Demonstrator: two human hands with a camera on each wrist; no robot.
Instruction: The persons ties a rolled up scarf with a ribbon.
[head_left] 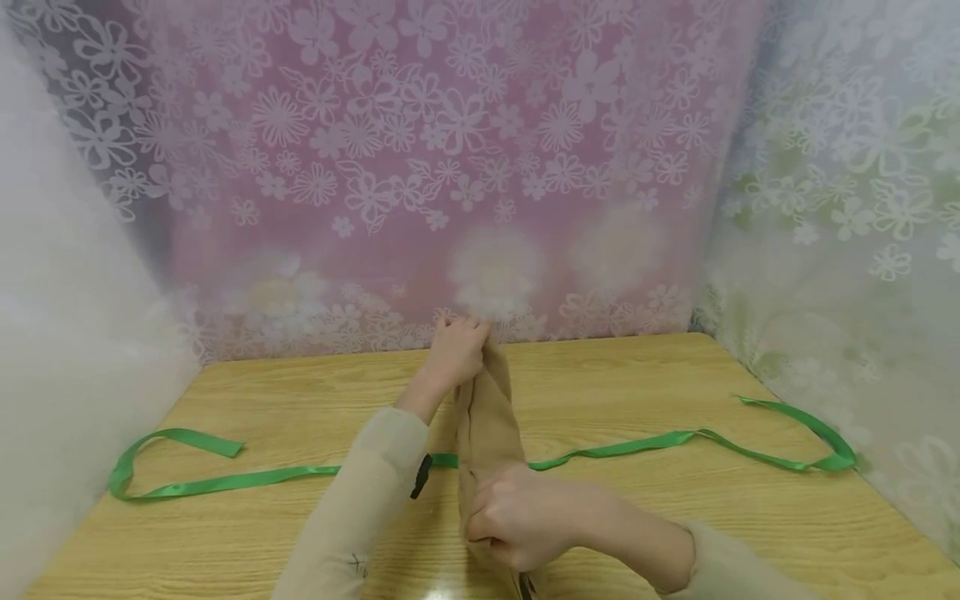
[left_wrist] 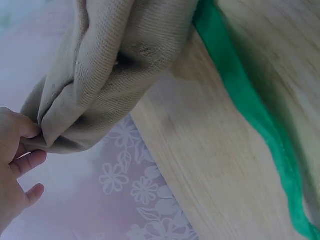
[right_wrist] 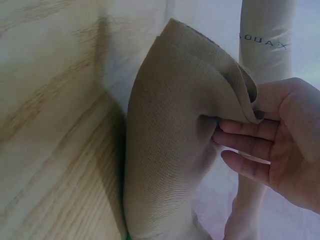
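A long, folded piece of tan cloth point(head_left: 491, 417) runs front to back across the middle of the table, over a green ribbon point(head_left: 615, 450). At its far end, my left hand point(head_left: 459, 348) pinches the folded edge, and the left wrist view shows the cloth's layers bunched at my fingertips point(left_wrist: 30, 162). Nearer to me, my right hand point(head_left: 528, 517) grips the other end. Seen from the right wrist, the thumb and fingers of the right hand point(right_wrist: 292, 137) pinch the cloth's upper layers. The ribbon's middle is hidden beneath the cloth.
The wooden table point(head_left: 285, 417) reaches back to a pink floral curtain point(head_left: 450, 183). Pale sheets hang at the left and the right point(head_left: 847, 250). The ribbon's ends curl near the table's two sides. A small black piece point(head_left: 422, 477) shows beside the left sleeve.
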